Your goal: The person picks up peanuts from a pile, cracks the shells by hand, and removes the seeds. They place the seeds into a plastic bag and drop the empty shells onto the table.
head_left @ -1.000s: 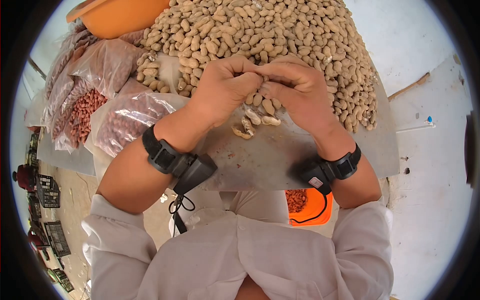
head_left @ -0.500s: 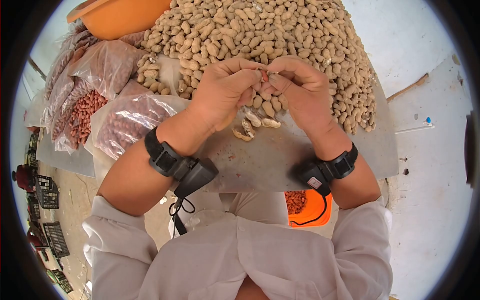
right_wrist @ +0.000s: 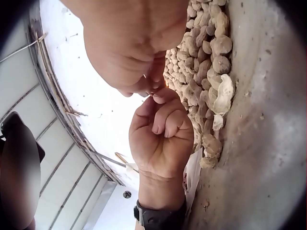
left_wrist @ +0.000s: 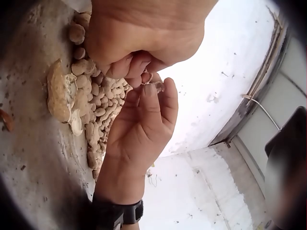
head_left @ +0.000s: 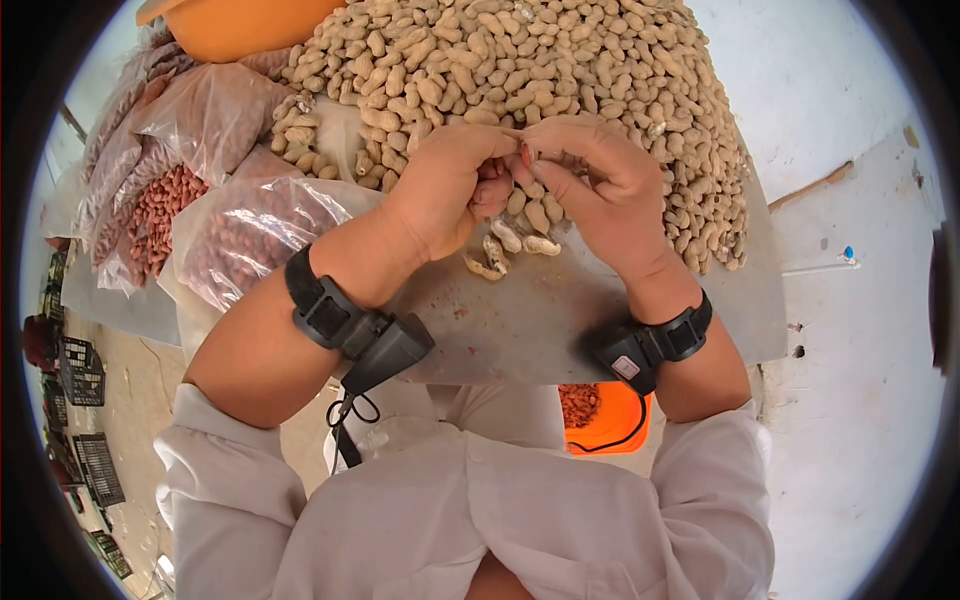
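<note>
Both hands meet over the near edge of a heap of unshelled peanuts (head_left: 540,70). My right hand (head_left: 610,190) pinches an opened peanut (left_wrist: 156,87) between thumb and index finger; pale broken shell and a reddish kernel (head_left: 526,155) show at the fingertips. My left hand (head_left: 440,190) has its thumb and index finger on the same peanut, tip to tip with the right hand. Its other fingers curl toward the palm in the right wrist view. Below the hands, several empty shell pieces (head_left: 493,258) lie on the grey tabletop (head_left: 490,330).
Clear plastic bags (head_left: 255,235) of red kernels stand to the left, one showing loose kernels (head_left: 165,215). An orange basin (head_left: 235,30) is at the back left. Beneath the table's front edge sits an orange container (head_left: 620,425) with reddish bits. A white wall (head_left: 860,400) is at the right.
One second ago no kernel showed between the fingertips; half a second ago a red kernel came into sight there, and it still shows. The hands stay over the same spot.
</note>
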`<state>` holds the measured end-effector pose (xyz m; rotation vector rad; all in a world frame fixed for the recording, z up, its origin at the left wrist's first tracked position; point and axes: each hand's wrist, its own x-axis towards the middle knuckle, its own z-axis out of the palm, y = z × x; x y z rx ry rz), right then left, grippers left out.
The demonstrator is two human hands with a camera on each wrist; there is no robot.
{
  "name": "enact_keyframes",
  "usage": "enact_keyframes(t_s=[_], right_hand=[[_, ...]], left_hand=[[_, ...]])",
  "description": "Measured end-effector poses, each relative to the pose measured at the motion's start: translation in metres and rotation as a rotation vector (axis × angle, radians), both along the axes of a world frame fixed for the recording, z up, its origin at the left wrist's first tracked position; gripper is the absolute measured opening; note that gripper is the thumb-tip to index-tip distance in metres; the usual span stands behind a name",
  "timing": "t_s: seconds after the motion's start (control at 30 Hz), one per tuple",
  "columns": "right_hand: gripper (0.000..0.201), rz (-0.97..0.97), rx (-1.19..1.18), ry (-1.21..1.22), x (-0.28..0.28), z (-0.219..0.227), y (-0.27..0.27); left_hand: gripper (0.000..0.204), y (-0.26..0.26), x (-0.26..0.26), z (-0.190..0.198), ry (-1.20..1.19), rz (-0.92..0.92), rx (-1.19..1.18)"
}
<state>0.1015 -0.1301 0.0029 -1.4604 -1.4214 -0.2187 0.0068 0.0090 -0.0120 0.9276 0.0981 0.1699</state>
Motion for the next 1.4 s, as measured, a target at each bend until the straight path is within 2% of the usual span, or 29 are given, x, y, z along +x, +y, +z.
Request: enact_keyframes(t_s=[0.17,0.3,0.4,0.47,0.57,0.67,0.77,0.87,0.9,0.97,1.0,1.07,1.17,1.27,1.4], right_hand=[[0.023,0.001,-0.041,-0.148,0.0,0.002,0.0],[0.023,-0.039,-0.069,-0.104,-0.004,0.003,0.0],[0.023,-0.064,-0.125,-0.094,-0.003,0.004,-0.002],[0.024,-0.083,-0.178,-0.058,-0.004,0.006,-0.003],[0.025,0.002,-0.168,-0.022,-0.001,0.005,-0.005],[0.025,0.149,-0.255,0.022,0.007,0.004,-0.007],[0.024,0.254,-0.357,0.179,0.01,0.005,-0.011],[0.019,0.224,-0.541,0.285,0.005,0.014,-0.017],[0.018,0.229,-0.539,0.299,0.007,0.012,-0.018],[0.016,0.241,-0.535,0.324,0.011,0.008,-0.018],[0.016,0.219,-0.566,0.197,0.013,0.01,-0.018],[0.018,0.174,-0.622,-0.058,0.017,0.016,-0.02],[0.023,0.149,-0.656,-0.3,0.02,0.01,-0.018],[0.022,0.097,-0.704,-0.271,0.014,0.007,-0.017],[0.018,0.143,-0.665,-0.227,0.016,0.005,-0.014]], left_hand=[[0.016,-0.001,0.001,-0.001,0.077,-0.026,-0.018],[0.014,0.002,0.002,-0.003,0.125,-0.089,-0.038],[0.014,-0.002,-0.001,0.003,0.148,-0.049,-0.005],[0.013,0.0,-0.002,0.002,0.132,-0.078,0.059],[0.013,0.004,-0.003,0.007,0.188,-0.124,0.168],[0.012,0.011,-0.006,0.008,0.209,-0.222,0.327],[0.011,0.012,-0.008,0.01,0.23,-0.29,0.508],[0.013,0.015,-0.006,0.009,0.255,-0.29,0.687],[0.015,0.017,-0.005,0.008,0.261,-0.284,0.746],[0.018,0.021,-0.006,0.01,0.24,-0.311,0.729],[0.019,0.021,-0.006,0.011,0.23,-0.324,0.72],[0.019,0.019,-0.007,0.014,0.207,-0.233,0.653],[0.019,0.021,-0.004,0.011,0.136,-0.143,0.531],[0.018,0.022,-0.003,0.007,0.114,-0.106,0.391],[0.016,0.019,-0.002,0.006,0.108,-0.096,0.303]])
